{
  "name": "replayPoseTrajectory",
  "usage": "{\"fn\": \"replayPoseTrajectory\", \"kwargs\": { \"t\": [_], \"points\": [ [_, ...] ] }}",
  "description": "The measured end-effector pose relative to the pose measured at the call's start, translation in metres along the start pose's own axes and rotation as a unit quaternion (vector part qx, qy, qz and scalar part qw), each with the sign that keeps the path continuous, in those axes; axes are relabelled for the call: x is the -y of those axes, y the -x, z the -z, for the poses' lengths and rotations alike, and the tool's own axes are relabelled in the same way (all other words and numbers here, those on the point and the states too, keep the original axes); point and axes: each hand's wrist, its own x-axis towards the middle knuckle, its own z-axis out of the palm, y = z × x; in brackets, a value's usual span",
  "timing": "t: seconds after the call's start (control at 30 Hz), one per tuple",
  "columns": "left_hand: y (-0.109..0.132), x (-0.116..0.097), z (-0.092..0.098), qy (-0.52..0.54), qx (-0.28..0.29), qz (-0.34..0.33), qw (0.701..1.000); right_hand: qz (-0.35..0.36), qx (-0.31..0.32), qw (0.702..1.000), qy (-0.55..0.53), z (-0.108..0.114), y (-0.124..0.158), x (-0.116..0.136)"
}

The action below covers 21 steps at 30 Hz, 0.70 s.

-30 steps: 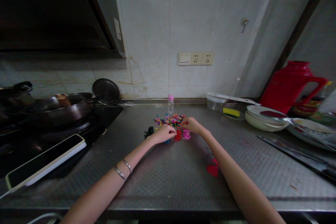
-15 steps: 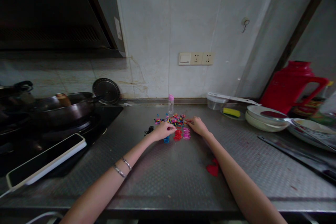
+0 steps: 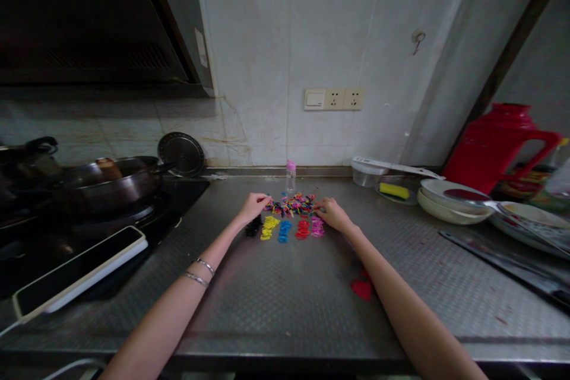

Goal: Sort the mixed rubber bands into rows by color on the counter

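A mixed pile of small coloured rubber bands (image 3: 291, 204) lies on the metal counter (image 3: 285, 291). In front of it, bands are grouped by colour: black (image 3: 254, 226), yellow (image 3: 269, 227), blue (image 3: 284, 231), red (image 3: 303, 229) and pink (image 3: 317, 227). My left hand (image 3: 253, 208) is at the pile's left end, thumb and fingers pinched together; what is between them is too small to make out. At the right edge rests my right hand (image 3: 333, 212), fingers bent together by the bands, their tips partly hidden.
Behind the pile stands a small clear bottle (image 3: 291, 177) with a pink cap. A red heart-shaped piece (image 3: 361, 289) lies beside my right forearm. To the right are a yellow sponge (image 3: 394, 191), bowls (image 3: 452, 205) and a red thermos (image 3: 494, 145); to the left, a phone (image 3: 78, 270) and a pan (image 3: 120, 181).
My left hand has moved left and away from above the colour groups to the pile's left end, uncovering the yellow and blue bands. The right hand stays almost in place.
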Motion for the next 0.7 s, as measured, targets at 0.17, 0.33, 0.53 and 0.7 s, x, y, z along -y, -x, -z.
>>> {"fn": "replayPoseTrajectory", "kwargs": {
  "t": [0.17,0.33,0.53,0.7],
  "points": [
    [-0.001,0.006,0.007,-0.01,-0.023,0.007,1.0,-0.001,-0.006,1.0,0.023,0.004,0.003,0.008],
    [-0.002,0.01,0.009,-0.01,-0.029,0.017,0.999,0.007,-0.006,1.0,0.021,0.004,0.002,0.011],
    [-0.001,0.009,0.011,-0.002,-0.03,0.024,0.999,0.023,-0.001,1.0,-0.003,-0.002,-0.002,0.007],
    [0.0,0.009,0.012,-0.001,-0.029,0.025,0.999,0.019,-0.007,1.0,-0.02,-0.004,-0.002,0.006]
  ]
}}
